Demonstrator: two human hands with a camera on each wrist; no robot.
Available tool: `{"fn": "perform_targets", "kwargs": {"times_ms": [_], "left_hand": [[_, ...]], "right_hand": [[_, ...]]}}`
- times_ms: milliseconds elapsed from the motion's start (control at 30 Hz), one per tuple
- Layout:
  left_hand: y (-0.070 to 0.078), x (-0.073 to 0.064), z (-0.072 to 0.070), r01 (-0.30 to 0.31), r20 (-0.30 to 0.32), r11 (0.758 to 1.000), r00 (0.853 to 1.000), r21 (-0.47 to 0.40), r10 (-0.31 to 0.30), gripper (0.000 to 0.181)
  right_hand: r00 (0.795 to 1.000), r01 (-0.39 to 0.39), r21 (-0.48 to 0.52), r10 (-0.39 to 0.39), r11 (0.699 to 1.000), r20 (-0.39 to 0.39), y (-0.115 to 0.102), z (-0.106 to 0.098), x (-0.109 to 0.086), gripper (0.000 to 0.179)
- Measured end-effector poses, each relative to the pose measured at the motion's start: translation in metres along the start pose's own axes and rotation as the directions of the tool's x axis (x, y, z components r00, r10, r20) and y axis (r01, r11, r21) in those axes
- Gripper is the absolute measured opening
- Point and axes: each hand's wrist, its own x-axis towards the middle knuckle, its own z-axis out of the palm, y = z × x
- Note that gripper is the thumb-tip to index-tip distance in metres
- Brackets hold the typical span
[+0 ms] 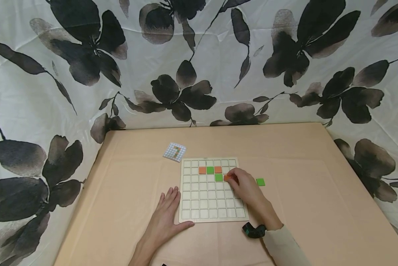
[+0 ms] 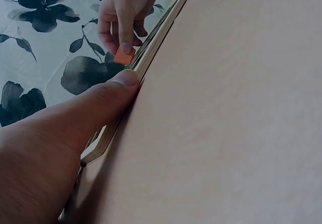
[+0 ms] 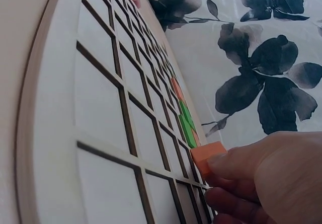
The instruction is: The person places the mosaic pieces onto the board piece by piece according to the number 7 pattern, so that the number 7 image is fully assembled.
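Note:
A pale board with a grid of square cells lies on the table. My right hand pinches an orange square tile between thumb and fingers at the board's right side. Just left of it, a green tile sits in a cell. In the row above are an orange tile, a green tile and another orange tile. My left hand lies with straight fingers along the board's left edge, its thumb touching the near edge.
A loose green tile lies on the table right of the board. Beyond the board's far left corner is a small card printed with a coloured grid pattern. A floral cloth hangs behind the tan table.

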Motion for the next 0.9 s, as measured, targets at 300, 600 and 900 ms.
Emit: {"fn": "perform_targets", "kwargs": {"times_ms": [300,600,900], "left_hand": [[-0.001,0.0,0.002,-0.039,-0.051,0.999,0.998,0.021,0.04,0.109],[-0.001,0.001,0.003,-0.032,-0.045,0.999,0.998,0.024,0.033,0.109],[-0.001,0.001,0.003,-0.03,-0.04,0.999,0.999,0.038,0.032,0.109]], "right_hand": [[0.999,0.046,-0.014,-0.046,0.999,0.001,-0.006,0.005,-0.003,0.012],[0.995,0.099,-0.029,-0.099,0.995,-0.004,-0.006,0.012,-0.006,0.01],[0.988,0.152,-0.043,-0.152,0.987,-0.009,-0.004,0.016,-0.006,0.009]]}}
